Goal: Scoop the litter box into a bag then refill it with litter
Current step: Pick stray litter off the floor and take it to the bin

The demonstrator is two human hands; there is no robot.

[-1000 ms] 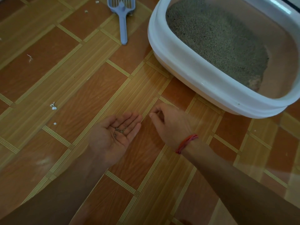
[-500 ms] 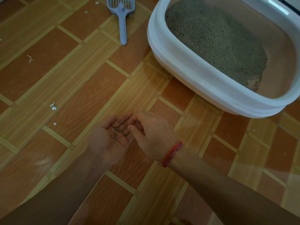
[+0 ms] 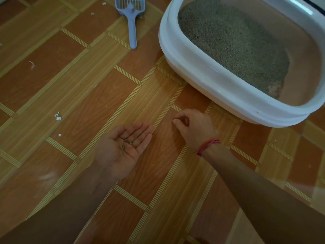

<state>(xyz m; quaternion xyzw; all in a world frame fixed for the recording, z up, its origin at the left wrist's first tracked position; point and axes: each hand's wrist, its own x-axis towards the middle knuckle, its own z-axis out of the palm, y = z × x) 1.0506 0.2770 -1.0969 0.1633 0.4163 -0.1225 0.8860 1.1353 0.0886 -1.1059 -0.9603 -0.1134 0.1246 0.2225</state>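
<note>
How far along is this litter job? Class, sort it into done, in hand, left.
Looks done: the box holds litter heaped to one side; the scoop lies on the floor. In hand: the left hand holds stray grains; the right hand, fingers curled, hovers low. Left: white bits dot the floor, and part of the box bottom is bare.

The floor (image 3: pixel 88 103) is patterned with orange-brown wood-grain panels, crossed by paler yellow striped bands that run diagonally. Small white scraps (image 3: pixel 57 116) lie on it at nine o'clock, a thin pale sliver (image 3: pixel 32 64) at ten, and two more crumbs (image 3: pixel 92 14) at eleven. A dull whitish smear (image 3: pixel 46 176) shows at eight.
</note>
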